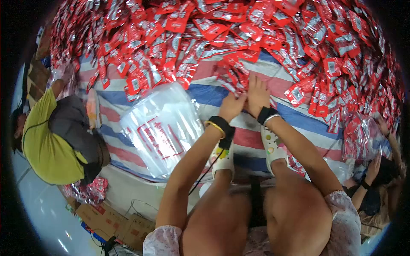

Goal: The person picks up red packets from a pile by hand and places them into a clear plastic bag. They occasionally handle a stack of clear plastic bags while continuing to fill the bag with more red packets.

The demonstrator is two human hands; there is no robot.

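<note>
One left hand point(232, 107) and one right hand point(258, 94) touch several red packets point(232, 76); whether fingers point(252, 82) pinch, I cannot tell.

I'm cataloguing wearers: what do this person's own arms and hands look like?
The left hand, ungloved, has a black wristband, golden bangle and thin black cable; the ungloved right hand has a black cuff and silvery bangle. Short sleeves are pale, faintly patterned.

Lit brightly at centre. Glaring white off clear bags point(164, 132), glinting off red packets point(209, 30), speckling the floor point(40, 205). Blurred at the knees point(294, 205) (soft smears). Bowed toward black corners.
</note>
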